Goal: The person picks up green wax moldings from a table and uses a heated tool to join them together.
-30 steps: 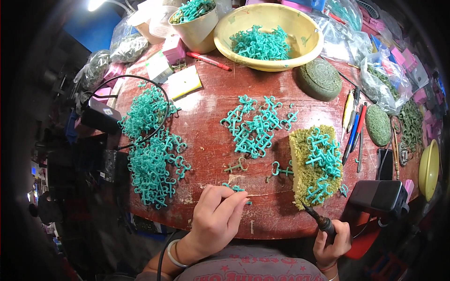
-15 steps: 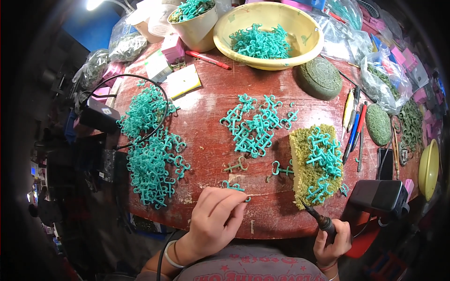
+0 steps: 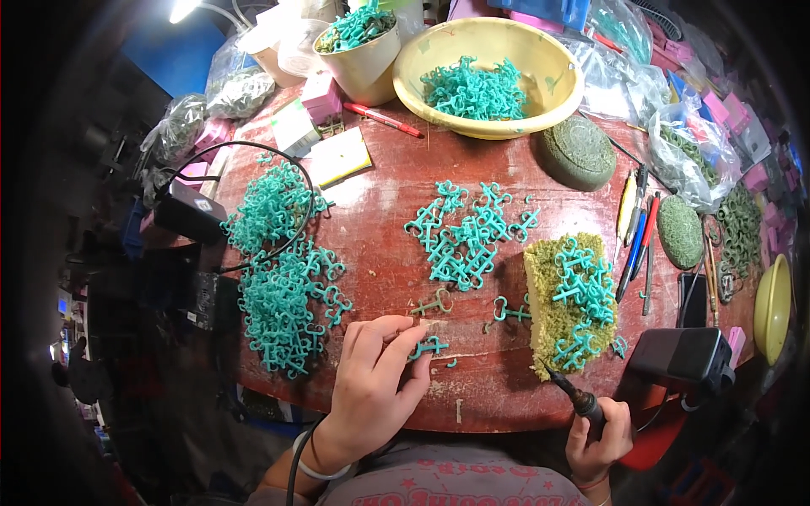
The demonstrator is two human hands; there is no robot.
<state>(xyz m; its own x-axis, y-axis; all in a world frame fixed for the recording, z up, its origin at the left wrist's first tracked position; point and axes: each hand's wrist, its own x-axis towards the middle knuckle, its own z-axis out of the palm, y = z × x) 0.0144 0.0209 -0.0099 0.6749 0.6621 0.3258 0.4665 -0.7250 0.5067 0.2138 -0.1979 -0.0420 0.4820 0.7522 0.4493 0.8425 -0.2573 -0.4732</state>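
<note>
My left hand (image 3: 375,379) is closed, thumb and fingertips pinching one end of a small teal hook-shaped piece (image 3: 434,346) low over the red table. A tiny teal bit (image 3: 451,363) lies beside it. My right hand (image 3: 601,443) is wrapped round the dark handle of a soldering iron (image 3: 582,399). The iron's tip meets the lower corner of an olive sponge block (image 3: 544,316), on which several teal pieces (image 3: 582,278) rest. An olive-coloured piece (image 3: 432,303) and a teal piece (image 3: 511,310) lie between the hand and the sponge.
Loose teal pieces form a heap (image 3: 283,312) at left and a smaller group (image 3: 464,240) mid-table. A black cable (image 3: 310,181) loops over the heap. Behind stand a yellow basin (image 3: 540,118) and a white tub (image 3: 371,72). Pens (image 3: 634,240), a green stone-like disc (image 3: 578,152) and a black box (image 3: 682,354) sit right.
My left fingers have drawn back slightly to the left and now pinch the teal piece, which shows more fully. The iron stays at the sponge corner. The view has shifted slightly.
</note>
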